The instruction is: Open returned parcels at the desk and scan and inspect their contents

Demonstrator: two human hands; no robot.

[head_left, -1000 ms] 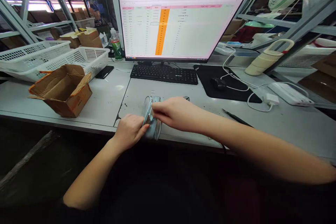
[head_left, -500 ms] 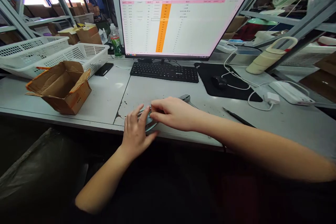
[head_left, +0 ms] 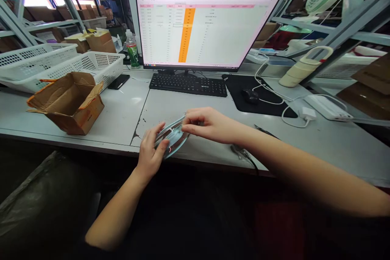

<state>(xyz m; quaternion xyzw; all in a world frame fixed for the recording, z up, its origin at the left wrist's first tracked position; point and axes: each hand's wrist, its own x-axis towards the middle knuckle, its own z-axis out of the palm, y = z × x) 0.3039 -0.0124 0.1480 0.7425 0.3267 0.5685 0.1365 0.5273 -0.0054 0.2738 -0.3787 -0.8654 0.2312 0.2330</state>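
A shiny, see-through packet with pale blue edges [head_left: 174,139] is held tilted just over the desk's front edge. What is inside it I cannot make out. My left hand [head_left: 149,149] grips its left end, thumb on the near face and fingers behind. At the upper right end, my right hand [head_left: 204,124] pinches its edge between thumb and curled fingers. Under my right forearm lies a crumpled clear plastic piece [head_left: 240,152] with a dark cable beside it, partly hidden. A black pen-like tool [head_left: 264,131] lies beyond that forearm.
An open cardboard box [head_left: 71,103] stands at left before white baskets [head_left: 100,65]. A phone [head_left: 118,81], bottle [head_left: 132,50], keyboard [head_left: 187,84] and monitor [head_left: 225,40] are behind. At right are a mouse [head_left: 250,96], white cables and a cream tumbler [head_left: 297,71].
The packet is now raised and shows more fully between my hands. My right hand has shifted slightly right and up. A grey object behind it no longer shows.
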